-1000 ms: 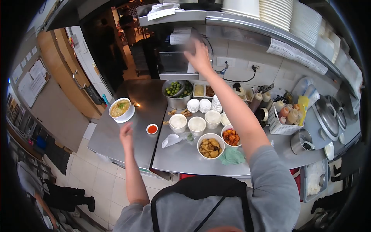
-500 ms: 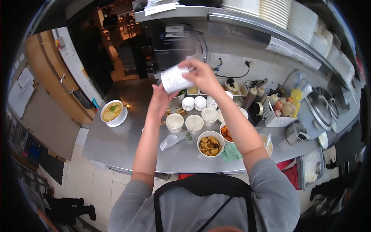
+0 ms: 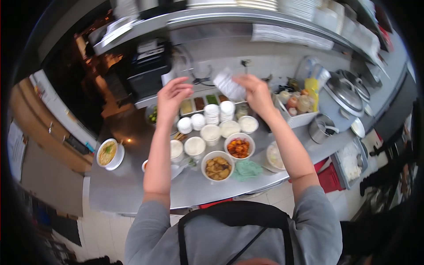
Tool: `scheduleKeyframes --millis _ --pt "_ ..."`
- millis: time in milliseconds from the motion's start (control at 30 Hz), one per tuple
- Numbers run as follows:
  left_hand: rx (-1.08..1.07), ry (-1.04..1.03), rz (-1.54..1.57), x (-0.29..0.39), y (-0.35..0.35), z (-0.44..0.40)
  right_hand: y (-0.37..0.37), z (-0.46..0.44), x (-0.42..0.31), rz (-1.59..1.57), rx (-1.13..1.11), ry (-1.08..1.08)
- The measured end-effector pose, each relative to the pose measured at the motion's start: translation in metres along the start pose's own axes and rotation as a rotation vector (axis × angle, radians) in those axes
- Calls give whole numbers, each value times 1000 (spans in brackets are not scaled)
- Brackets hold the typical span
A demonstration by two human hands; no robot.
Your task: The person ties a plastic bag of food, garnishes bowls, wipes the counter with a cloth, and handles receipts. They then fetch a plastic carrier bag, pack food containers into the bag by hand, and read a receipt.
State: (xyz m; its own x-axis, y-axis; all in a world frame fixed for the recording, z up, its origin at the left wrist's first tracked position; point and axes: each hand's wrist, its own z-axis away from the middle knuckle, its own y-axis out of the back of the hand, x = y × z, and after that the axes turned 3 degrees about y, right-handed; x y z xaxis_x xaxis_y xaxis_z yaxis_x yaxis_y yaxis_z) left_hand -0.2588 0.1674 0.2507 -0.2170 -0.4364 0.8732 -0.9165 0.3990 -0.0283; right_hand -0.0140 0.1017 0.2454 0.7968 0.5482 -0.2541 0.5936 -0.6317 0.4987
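Observation:
My right hand (image 3: pixel 255 92) pinches a printed paper slip (image 3: pixel 228 84) above the back of the counter; motion blurs its print. My left hand (image 3: pixel 175 94) is raised beside the black printer (image 3: pixel 149 79), fingers extended and slightly bent, with nothing seen in it. Below the hands stand stacks of small white lidded cups (image 3: pixel 212 113) and several round white-lidded tubs (image 3: pixel 210 132). Closer to me are a bowl of orange-red food (image 3: pixel 239 148) and a bowl of brown chunky food (image 3: pixel 217 168). A crumpled green cloth (image 3: pixel 247 170) lies beside them.
A white bowl of noodle soup (image 3: pixel 107 153) stands at the left end of the steel counter (image 3: pixel 128 190). On the right are a basket of sauce bottles (image 3: pixel 297 118), a steel pot (image 3: pixel 321 128) and large lids (image 3: pixel 343 95). A shelf (image 3: pixel 229 17) carrying stacked plates overhangs the back.
Both hands held the paper half a second ago; now only my right hand does, the left having come away to the left. The camera view has turned to the right.

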Motion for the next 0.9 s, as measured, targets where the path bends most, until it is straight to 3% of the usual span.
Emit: scheduleKeyframes --millis 100,167,200,333,467,667,767,900 --pt "63 7 -18 -9 -19 3 79 -20 61 7 370 45" --pt "89 41 -33 -13 -29 5 134 -25 103 -69 575 -140" --pt "95 68 -49 -14 -34 5 153 -26 129 -387 690 -210" --pt "97 110 -106 -14 -54 0 215 1 234 -582 771 -503" --pt "117 86 -177 -8 -67 -11 263 11 295 -602 718 -552" --pt "232 89 -337 6 -61 -28 302 -36 338 -400 722 -410" --pt "332 62 -421 12 -32 -40 304 -38 345 -150 712 -315" --pt "513 -51 -506 16 26 -59 290 -30 358 -55 873 -213"
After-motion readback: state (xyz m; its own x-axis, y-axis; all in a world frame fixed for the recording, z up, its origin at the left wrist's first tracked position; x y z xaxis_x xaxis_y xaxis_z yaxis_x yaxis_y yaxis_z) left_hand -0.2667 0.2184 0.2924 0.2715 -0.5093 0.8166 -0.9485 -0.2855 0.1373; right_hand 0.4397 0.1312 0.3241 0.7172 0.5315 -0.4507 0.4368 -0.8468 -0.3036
